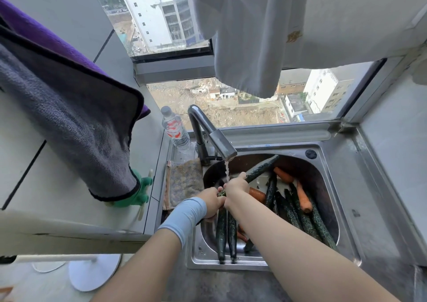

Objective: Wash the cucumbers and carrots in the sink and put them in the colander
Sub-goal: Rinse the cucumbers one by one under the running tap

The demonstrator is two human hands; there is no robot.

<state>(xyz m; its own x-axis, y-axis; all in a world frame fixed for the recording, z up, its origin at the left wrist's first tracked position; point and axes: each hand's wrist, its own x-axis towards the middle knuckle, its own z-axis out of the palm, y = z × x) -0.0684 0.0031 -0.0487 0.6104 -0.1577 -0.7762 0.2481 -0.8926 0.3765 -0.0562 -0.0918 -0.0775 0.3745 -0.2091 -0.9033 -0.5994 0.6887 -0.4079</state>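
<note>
The steel sink (342, 186) spreads beneath my grip and the faucet (221, 144) arches just above it, with cucumbers (300, 214) and carrots (303, 197) heaped in the basin to the right. My right hand (235, 187) and left hand (211, 201), touching, both clench one dark cucumber (261, 168) that slants away past my right knuckles. A thin water stream (227, 170) falls onto them.
</note>
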